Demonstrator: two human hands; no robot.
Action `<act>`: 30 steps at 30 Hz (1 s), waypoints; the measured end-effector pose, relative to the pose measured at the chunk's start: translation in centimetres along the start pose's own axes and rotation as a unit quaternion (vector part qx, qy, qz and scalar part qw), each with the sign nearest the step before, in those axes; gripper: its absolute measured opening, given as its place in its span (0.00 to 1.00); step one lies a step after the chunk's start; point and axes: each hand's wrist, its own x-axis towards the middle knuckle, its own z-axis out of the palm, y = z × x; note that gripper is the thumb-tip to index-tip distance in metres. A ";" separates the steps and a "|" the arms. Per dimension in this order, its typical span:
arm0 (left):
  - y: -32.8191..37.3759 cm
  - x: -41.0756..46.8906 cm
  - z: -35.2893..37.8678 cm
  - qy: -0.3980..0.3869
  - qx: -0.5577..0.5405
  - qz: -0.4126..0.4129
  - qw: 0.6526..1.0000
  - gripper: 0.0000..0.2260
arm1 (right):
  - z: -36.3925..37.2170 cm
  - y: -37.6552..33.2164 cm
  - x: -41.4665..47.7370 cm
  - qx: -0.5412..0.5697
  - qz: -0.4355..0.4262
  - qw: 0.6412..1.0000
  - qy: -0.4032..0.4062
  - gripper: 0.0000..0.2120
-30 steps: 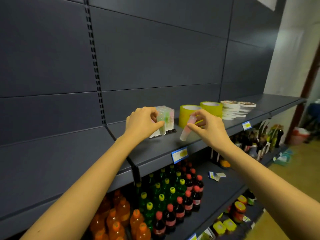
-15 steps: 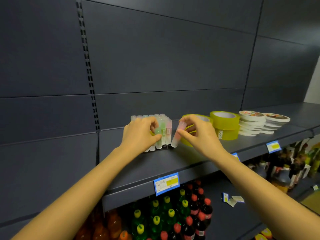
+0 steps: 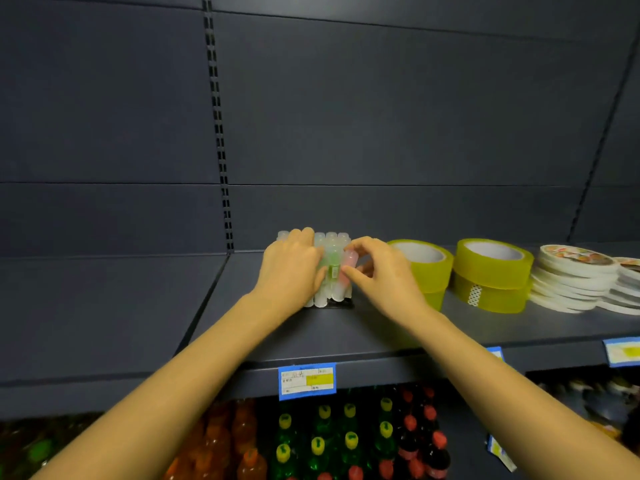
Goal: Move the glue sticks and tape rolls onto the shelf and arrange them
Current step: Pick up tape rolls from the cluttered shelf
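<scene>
A block of glue sticks (image 3: pixel 329 271), translucent tubes with pale caps, stands upright in tight rows on the dark grey shelf (image 3: pixel 346 334), toward its back. One pink glue stick (image 3: pixel 347 268) stands at the block's front right corner, touching its neighbours; beside it is a green glue stick (image 3: pixel 333 263) bearing a small label. The right hand (image 3: pixel 384 275) pinches the pink glue stick between thumb and fingertips, near its cap. The left hand (image 3: pixel 292 271) lies curled against the block's left and front faces, fingers pressed to the tubes; whether it clasps any single tube cannot be told.

Just right of the block, partly behind the right hand, stands a stack of two yellow tape rolls (image 3: pixel 429 268); a second stack of two yellow tape rolls (image 3: pixel 491 275) stands near it, apart from the first. Farther right lie two stacks of thin white tape rolls (image 3: pixel 571 278), the far one cut by the frame edge.

The shelf belongs to a metal store rack with a dark panelled back wall (image 3: pixel 381 116) and a slotted upright (image 3: pixel 218 126). A blue-edged price tag (image 3: pixel 307 381) is fixed to the shelf's front lip; parts of others show to the right. On the level below stand rows of drink bottles (image 3: pixel 349 441) with yellow, red and orange caps.
</scene>
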 end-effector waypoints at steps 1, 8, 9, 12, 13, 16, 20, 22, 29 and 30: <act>0.2 -0.2 0.1 0.002 0.014 0.003 1.000 0.13 | 0.1 0.2 0.1 0.001 -0.002 1.000 -0.001 0.12; 0.2 -0.8 -0.2 -0.013 0.030 -0.012 0.999 0.16 | 0.3 0.5 0.9 -0.049 -0.027 0.998 -0.033 0.11; 0.1 -0.9 -0.3 -0.015 0.021 -0.021 0.999 0.16 | 0.2 0.4 1.0 -0.073 -0.038 0.996 -0.036 0.10; 0.0 -1.5 -1.0 0.021 -0.021 -0.068 0.997 0.16 | 0.0 -0.1 1.6 -0.121 -0.058 0.990 -0.053 0.10; -0.2 -1.8 -1.3 0.040 -0.034 -0.085 0.995 0.16 | -0.1 -0.2 1.8 -0.136 -0.058 0.987 -0.060 0.11; -0.8 -2.7 -1.9 0.066 -0.047 -0.123 0.989 0.15 | -0.5 -0.4 2.5 -0.163 -0.043 0.983 -0.074 0.12; -2.2 -4.3 -2.4 0.044 -0.033 -0.163 0.985 0.15 | -0.8 -1.0 3.0 -0.197 -0.060 0.974 -0.096 0.11; -2.7 -5.5 -2.6 0.041 -0.031 -0.187 0.981 0.13 | -1.3 -1.4 3.4 -0.205 -0.060 0.970 -0.120 0.10; -5.7 -9.9 -4.1 0.017 0.003 -0.238 0.971 0.12 | -1.1 -4.4 4.2 -0.253 -0.144 0.946 -0.142 0.15; -6.4 -10.6 -4.4 0.016 0.006 -0.247 0.969 0.12 | -0.3 -5.4 3.9 -0.208 -0.168 0.952 -0.147 0.15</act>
